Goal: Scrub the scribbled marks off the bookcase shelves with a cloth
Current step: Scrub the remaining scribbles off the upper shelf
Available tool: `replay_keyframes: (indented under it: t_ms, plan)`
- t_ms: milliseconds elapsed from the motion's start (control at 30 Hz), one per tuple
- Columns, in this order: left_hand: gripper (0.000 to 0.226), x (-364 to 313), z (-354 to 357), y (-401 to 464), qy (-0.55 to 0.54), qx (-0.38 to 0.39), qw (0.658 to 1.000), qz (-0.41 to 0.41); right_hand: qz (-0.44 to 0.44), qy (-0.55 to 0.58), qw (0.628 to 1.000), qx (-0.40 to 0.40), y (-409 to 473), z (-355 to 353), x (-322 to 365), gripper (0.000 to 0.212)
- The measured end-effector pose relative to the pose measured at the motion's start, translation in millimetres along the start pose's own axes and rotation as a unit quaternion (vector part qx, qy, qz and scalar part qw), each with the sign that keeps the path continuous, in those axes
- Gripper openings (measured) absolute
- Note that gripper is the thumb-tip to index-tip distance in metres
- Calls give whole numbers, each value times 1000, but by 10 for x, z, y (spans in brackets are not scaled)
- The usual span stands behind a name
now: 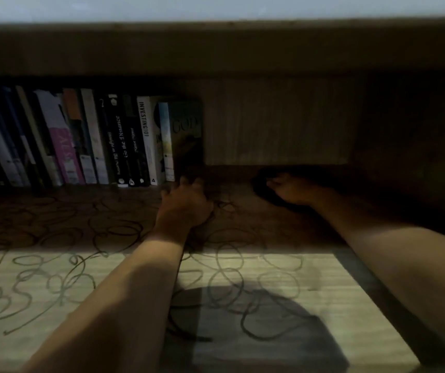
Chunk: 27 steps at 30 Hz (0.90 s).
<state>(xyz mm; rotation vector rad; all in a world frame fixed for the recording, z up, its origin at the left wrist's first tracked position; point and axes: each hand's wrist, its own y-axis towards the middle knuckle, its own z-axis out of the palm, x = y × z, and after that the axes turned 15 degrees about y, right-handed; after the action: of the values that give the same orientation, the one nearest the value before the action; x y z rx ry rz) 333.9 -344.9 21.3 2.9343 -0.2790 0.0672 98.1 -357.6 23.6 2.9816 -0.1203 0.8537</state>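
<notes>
Deep at back of shelf (54, 278), right hand (291, 188) rests on dark cloth (263, 191); grip too dark to tell. Scribbles (113, 232) loop over shelf front & middle. Left hand (185, 203) lies fingers relaxed on shelf, beside books (146, 141) upright at rear left.

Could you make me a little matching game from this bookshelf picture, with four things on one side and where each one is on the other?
Things:
1. row of books
2. left hand
3. right hand
4. scribbled marks

Places:
A. deep in the dark right part of the shelf
B. looping across the shelf board
C. standing at the back left
D. just in front of the last book

Pairs: 1-C, 2-D, 3-A, 4-B
</notes>
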Motion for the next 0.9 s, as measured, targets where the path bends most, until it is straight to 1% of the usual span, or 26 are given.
replay_keyframes:
  t_ms: [67, 100, 167, 233, 267, 333, 367, 433, 500, 533, 600, 667, 700, 800, 867, 900]
  plan:
    - [57, 5, 10, 18, -2, -1, 1000, -1, -81, -11, 996, 28, -156, 224, 199, 45]
    - [56, 8, 6, 22, -4, -1, 1000, -2, -120, -18, 992, 29, -315, 285, 212, 44]
    - [54, 15, 16, 15, -7, -6, 1000, -5, -158, -31, 986, 46, -587, 231, 55, 43]
    - [50, 23, 14, -17, -17, -18, 1000, 2, -134, -24, 989, 52, -624, 31, -136, 43]
    - [49, 25, 9, -42, -26, -20, 999, 6, -98, -17, 994, 41, -564, -52, -198, 43]
    - [47, 39, -1, -82, -42, -16, 999, 12, -35, -19, 999, 14, -511, -73, -107, 43]
    - [47, 51, 1, -100, -46, -13, 999, 12, -35, -35, 999, 12, -541, -8, -28, 44]
    - [50, 51, 6, -102, -44, -9, 999, 11, -84, -63, 994, 37, -771, 154, 43, 43]
    - [54, 49, 8, -92, -39, 4, 999, 9, -121, -67, 988, 63, -1009, 191, -82, 43]
    - [55, 44, 1, -95, -44, 10, 999, 8, -115, -60, 990, 63, -1039, 97, -158, 42]
    - [54, 42, 6, -114, -56, 12, 998, 11, -59, -35, 997, 40, -891, -107, -253, 41]
    - [53, 24, 4, -138, -66, 8, 998, 16, 3, -65, 997, 38, -774, -143, -85, 44]
    - [52, 13, 3, -154, -72, 6, 997, 12, 11, -74, 997, 36, -753, -83, 41, 45]
    - [48, -16, -15, -177, -74, -7, 997, -6, -48, -58, 996, 47, -927, 188, 266, 45]
    - [47, -40, -38, -177, -65, -12, 998, -11, -86, -56, 993, 49, -1173, 256, 167, 43]
    - [46, -36, -47, -177, -61, -13, 998, -10, -90, -55, 993, 45, -1214, 207, 83, 43]
